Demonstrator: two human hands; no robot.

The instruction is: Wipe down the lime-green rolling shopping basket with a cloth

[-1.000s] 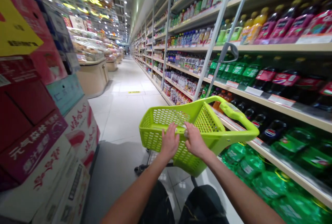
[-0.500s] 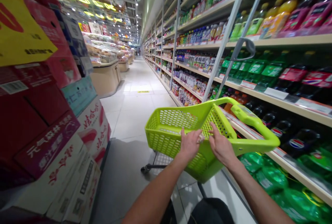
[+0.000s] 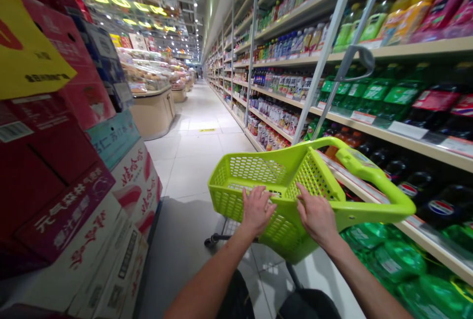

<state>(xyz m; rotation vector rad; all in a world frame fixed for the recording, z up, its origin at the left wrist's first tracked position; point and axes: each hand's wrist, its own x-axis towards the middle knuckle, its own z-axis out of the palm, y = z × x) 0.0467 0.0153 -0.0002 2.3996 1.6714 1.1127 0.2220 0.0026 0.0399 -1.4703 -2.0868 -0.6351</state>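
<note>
A lime-green shopping cart point(image 3: 236, 198) with perforated plastic walls stands sideways in front of me, its handle point(image 3: 391, 205) toward the right. My left hand point(image 3: 257, 210) is at the near rim of its basket, fingers apart and nothing visible in them. Farther right along the same rim is my right hand point(image 3: 317, 214), index finger stretched out and the others loosely bent. Whether either hand presses on the rim, I cannot tell. No goods show in the visible part of the basket.
Shelves of bottled drinks point(image 3: 373, 92) line the right side, close behind the cart. Stacked drink cartons point(image 3: 62, 176) rise at my left. A tiled aisle point(image 3: 192, 146) runs ahead, past wooden display counters point(image 3: 153, 114). A grey bracket point(image 3: 354, 62) juts from the shelving.
My left hand has moved left along the rim and its fingers have spread. A small whitish thing seen by its fingers is no longer visible. The view has shifted slightly.
</note>
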